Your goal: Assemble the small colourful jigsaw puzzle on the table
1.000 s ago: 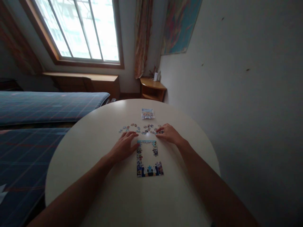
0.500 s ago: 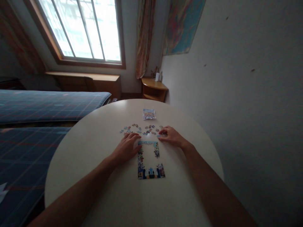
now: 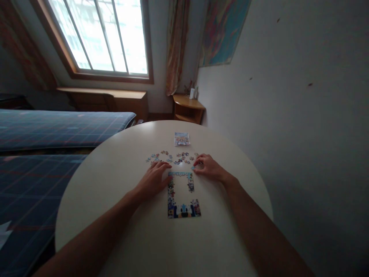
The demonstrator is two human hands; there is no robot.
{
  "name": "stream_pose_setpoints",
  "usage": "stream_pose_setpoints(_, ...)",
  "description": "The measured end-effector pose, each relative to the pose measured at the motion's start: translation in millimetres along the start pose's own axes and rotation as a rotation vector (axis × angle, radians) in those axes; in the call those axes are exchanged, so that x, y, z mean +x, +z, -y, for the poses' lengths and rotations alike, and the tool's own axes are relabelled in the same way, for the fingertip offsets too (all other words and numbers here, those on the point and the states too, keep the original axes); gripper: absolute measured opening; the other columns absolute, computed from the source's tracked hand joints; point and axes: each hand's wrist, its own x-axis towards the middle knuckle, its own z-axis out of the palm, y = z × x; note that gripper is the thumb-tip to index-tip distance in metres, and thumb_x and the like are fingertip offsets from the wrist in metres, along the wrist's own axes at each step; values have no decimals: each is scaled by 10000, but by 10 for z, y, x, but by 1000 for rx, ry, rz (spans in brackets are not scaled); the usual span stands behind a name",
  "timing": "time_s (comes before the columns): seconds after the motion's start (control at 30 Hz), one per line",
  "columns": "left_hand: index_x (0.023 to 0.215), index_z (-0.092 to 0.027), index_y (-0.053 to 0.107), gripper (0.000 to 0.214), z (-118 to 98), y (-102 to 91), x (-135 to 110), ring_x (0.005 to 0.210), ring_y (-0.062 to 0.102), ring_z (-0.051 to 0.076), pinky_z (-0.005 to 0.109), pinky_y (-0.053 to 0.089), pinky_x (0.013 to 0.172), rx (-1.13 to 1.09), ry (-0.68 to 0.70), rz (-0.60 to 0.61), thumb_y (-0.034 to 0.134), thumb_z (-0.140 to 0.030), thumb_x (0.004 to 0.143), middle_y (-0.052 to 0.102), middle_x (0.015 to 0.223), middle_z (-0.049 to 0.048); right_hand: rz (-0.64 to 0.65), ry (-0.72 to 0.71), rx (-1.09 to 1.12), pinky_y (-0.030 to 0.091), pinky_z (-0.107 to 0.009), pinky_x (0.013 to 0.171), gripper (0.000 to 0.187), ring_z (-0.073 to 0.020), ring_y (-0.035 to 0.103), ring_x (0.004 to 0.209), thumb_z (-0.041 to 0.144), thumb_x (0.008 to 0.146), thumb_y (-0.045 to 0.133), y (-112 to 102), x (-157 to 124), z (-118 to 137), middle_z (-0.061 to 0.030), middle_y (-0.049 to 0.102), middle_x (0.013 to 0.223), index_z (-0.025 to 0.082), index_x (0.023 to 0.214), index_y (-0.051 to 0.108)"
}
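Note:
A half-built jigsaw frame (image 3: 183,194) lies on the round white table (image 3: 121,184), its border done and its middle bare. My left hand (image 3: 154,179) rests flat beside the frame's upper left corner, fingers stretched out. At the frame's upper right corner my right hand (image 3: 209,168) pinches a small puzzle piece (image 3: 193,167) between its fingertips. Several loose puzzle pieces (image 3: 173,157) are scattered just beyond both hands.
A small picture card (image 3: 181,139) lies farther back on the table. Two beds with blue checked covers (image 3: 57,127) stand to the left. A wooden corner shelf (image 3: 188,107) and a window (image 3: 100,36) are behind, and a white wall (image 3: 288,115) runs close on the right.
My right hand has drawn back a little from the loose pieces toward the frame's upper right corner with a piece pinched in it. The left hand has stayed put.

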Motion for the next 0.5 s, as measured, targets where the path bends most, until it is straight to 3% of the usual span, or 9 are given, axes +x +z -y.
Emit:
stream_pose_setpoints(0.3, 1176, -199, 603, 315, 32, -12, 15, 1224, 489, 264, 447, 391, 1099, 17, -42, -16, 585, -318, 885, 616, 1255, 67, 7, 16, -62, 409, -417, 968, 189, -256, 566, 1066, 299, 723, 760, -29, -18, 66, -93, 666, 1111, 192, 874, 726)
stream_pose_setpoints(0.5, 1147, -199, 611, 295, 64, -43, 31, 1231, 494, 284, 479, 382, 1102, 47, -135, -95, 574, -319, 881, 630, 1231, 73, 9, -48, -5, 380, -454, 993, 204, -266, 562, 1123, 277, 722, 763, -72, -76, 184, -92, 664, 1148, 206, 906, 710)
